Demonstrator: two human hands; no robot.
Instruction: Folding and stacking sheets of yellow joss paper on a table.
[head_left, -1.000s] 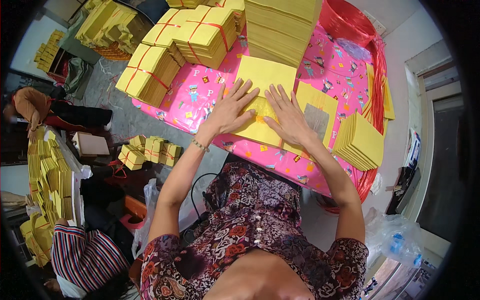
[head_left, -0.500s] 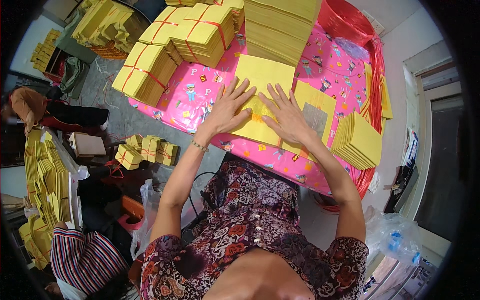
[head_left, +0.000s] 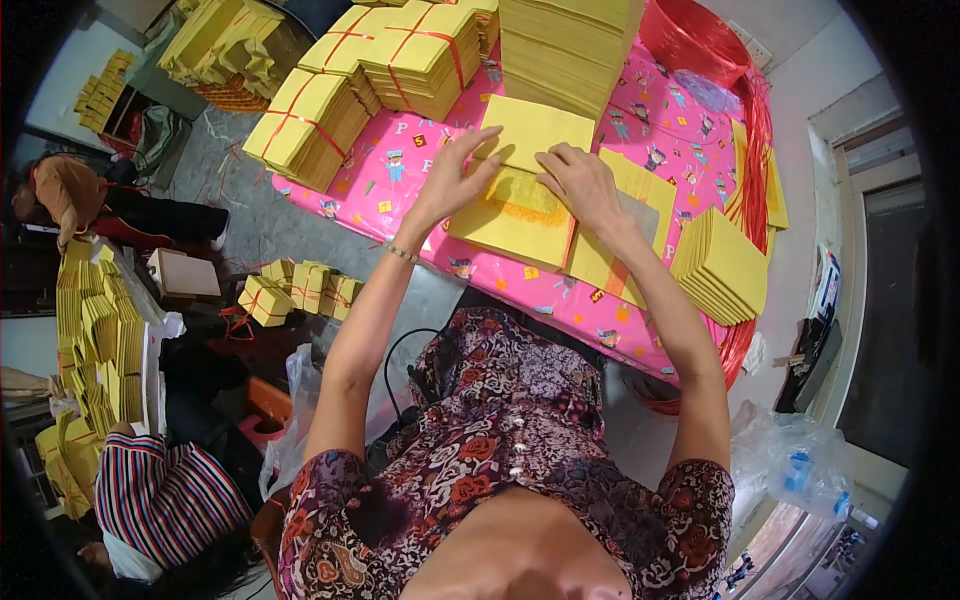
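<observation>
A stack of yellow paper sheets (head_left: 515, 215) lies on the pink patterned tablecloth (head_left: 400, 170) in front of me. My left hand (head_left: 455, 180) is raised with fingers spread over the stack's left edge, fingertips at the upper yellow sheet (head_left: 540, 130). My right hand (head_left: 585, 185) rests on the stack's right side, fingers bent and pressing the top sheet, which has a gold square in its middle. Neither hand grips anything that I can make out.
Tied bundles of yellow paper (head_left: 310, 120) and a tall loose stack (head_left: 570, 50) stand at the table's far side. A fanned pile (head_left: 725, 265) lies at right, red string (head_left: 750, 150) along the edge. Two people sit on the floor at left, among paper stacks (head_left: 95, 330).
My hands have lifted from lying flat on the stack; the left fingers now reach up to the upper sheet. The view has shifted slightly.
</observation>
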